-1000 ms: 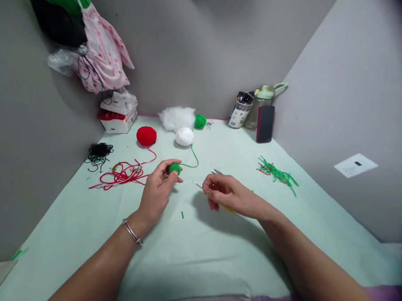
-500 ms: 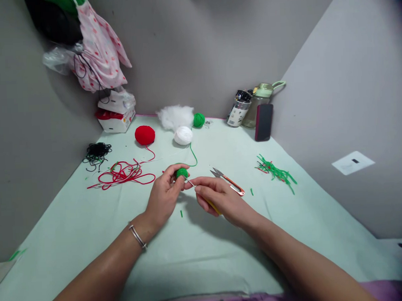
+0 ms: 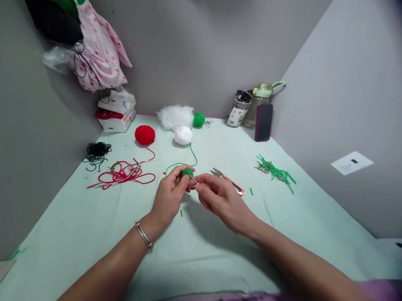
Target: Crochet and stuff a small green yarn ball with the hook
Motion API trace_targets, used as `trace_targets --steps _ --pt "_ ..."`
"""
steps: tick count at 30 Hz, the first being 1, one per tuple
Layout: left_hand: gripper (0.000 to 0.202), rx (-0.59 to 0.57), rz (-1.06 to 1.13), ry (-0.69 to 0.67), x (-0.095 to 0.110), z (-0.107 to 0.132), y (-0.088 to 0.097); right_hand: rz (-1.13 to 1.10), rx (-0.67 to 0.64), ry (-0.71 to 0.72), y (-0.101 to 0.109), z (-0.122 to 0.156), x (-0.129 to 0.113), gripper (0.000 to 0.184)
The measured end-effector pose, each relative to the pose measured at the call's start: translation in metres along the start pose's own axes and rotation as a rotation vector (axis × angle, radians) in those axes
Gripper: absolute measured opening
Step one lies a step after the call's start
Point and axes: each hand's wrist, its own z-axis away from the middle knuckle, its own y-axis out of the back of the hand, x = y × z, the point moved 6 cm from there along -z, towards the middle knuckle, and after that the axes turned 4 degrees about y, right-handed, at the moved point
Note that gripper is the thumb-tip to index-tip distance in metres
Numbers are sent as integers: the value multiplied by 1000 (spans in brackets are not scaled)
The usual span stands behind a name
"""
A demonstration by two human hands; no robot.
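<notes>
My left hand [image 3: 171, 191] is closed around a small green crocheted piece [image 3: 187, 172], pinched between thumb and fingers. A thin metal crochet hook [image 3: 195, 181] is gripped in my right hand [image 3: 219, 194], its tip at the crocheted piece; its handle is hidden by my fingers. Green yarn [image 3: 195, 156] trails over the table from the green ball [image 3: 199, 120] to my left hand. Thread snips [image 3: 229, 181] with orange handles lie just beyond my right hand.
A red yarn ball [image 3: 145, 135], white ball [image 3: 183, 135] and white stuffing [image 3: 175, 117] sit at the back. Loose red yarn [image 3: 124, 175] and black yarn [image 3: 97, 154] lie left, green scraps [image 3: 275, 171] right. A phone [image 3: 264, 122] leans by a bottle [image 3: 250, 108].
Both hands have shifted slightly right, the left more, carrying the crocheted piece. My right hand has turned, so the hook's yellow handle no longer shows. More green yarn is visible behind my left hand.
</notes>
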Motion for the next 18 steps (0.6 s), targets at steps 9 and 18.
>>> trace_targets --steps 9,18 --pt "13 -42 79 20 -1 -3 2 258 -87 121 -2 3 -4 14" --pt "22 69 275 25 -8 -10 14 -592 -638 -302 -25 10 11 29"
